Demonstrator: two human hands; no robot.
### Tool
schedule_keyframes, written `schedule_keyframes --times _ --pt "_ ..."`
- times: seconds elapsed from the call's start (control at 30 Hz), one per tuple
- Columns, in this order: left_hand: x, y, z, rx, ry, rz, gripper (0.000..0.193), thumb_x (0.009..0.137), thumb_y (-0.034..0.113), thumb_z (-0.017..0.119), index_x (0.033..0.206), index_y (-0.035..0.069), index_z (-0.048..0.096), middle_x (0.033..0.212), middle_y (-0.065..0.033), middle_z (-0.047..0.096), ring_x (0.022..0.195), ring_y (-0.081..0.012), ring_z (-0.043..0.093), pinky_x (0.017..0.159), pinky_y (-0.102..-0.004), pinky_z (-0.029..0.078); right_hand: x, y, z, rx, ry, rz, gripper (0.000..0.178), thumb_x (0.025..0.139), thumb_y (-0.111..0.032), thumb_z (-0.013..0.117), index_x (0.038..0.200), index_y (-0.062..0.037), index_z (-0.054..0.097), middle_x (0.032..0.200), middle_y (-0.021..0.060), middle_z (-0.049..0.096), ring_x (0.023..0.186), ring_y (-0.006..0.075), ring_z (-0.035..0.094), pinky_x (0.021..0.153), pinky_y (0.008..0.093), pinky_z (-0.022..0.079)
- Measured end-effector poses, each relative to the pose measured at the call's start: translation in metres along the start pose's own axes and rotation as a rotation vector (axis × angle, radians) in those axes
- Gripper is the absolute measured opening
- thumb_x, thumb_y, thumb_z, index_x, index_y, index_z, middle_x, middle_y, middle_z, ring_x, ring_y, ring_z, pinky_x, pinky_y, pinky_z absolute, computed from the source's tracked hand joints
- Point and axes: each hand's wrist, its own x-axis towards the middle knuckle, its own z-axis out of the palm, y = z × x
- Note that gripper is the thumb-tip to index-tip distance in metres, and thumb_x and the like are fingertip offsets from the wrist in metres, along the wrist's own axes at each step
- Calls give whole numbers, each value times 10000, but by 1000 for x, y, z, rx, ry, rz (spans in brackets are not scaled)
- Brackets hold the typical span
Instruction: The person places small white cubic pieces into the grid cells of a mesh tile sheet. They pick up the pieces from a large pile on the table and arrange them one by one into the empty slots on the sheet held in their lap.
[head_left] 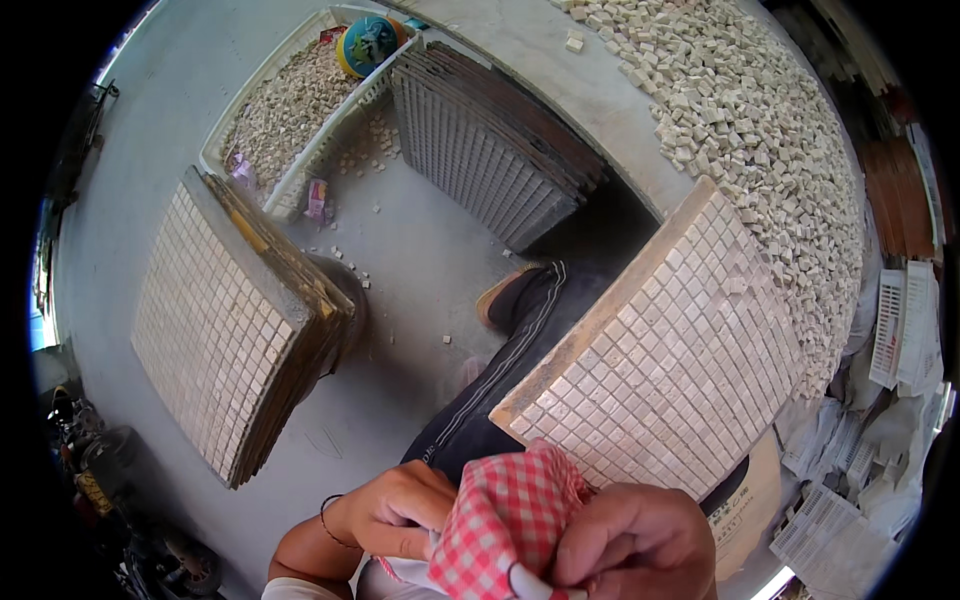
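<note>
Close to my body, a red-and-white checked cloth (510, 505) is bunched up between my two hands. My left hand (405, 505), with a thin dark band at its wrist, is closed on the cloth's left side. On the other side, my right hand (640, 540) grips the edge with thumb and fingers curled in. A white strip shows at the cloth's lower end. Just beyond the hands, a tilted board of small beige mosaic tiles (665, 360) lies in a wooden-edged tray by my dark-trousered leg (490, 375).
On the left stands a stack of tile-filled boards (215, 325). Farther off are a stack of gridded trays (480, 150) and a white crate (290, 185) of tile pieces with a ball (368, 47). A large heap of loose tiles (745, 130) covers the right-hand table.
</note>
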Motion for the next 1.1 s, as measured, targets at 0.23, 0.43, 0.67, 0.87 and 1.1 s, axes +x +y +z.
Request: schedule_keyframes --times 0.23,0.43,0.67,0.87,1.1 --pt "-10 -25 -10 -117 388 -160 295 894 224 596 849 -64 635 715 -59 613 653 -99 529 588 -263 412 32 12 -38 179 377 20 356 854 45 519 1200 74 439 1152 159 562 1080 139 535 912 300 440" --pt "1 -11 1 -107 329 -118 287 908 204 573 923 -75 637 752 -70 630 680 -104 541 607 -267 417 19 14 -25 -381 376 -75 566 754 -36 700 1215 91 397 1110 184 588 1058 210 569 933 346 449" --pt "9 12 27 -27 -81 164 333 915 218 535 693 -30 555 607 -161 485 538 -337 487 497 -371 342 -16 -1 8 22 120 -54 282 792 -71 685 1008 -13 513 787 113 593 645 229 575 596 246 440" --pt "22 1 40 -198 -159 377 375 937 222 506 616 30 483 590 -133 449 506 -338 472 458 -411 334 -7 41 17 131 -373 -400 157 858 -78 614 1006 -29 604 741 59 649 572 185 611 538 255 459" --pt "17 4 33 -235 -159 383 414 949 250 480 597 33 460 574 -133 419 504 -344 459 459 -419 324 11 28 10 -131 -724 -245 137 893 -114 581 991 -37 637 913 74 679 708 151 665 592 279 504"
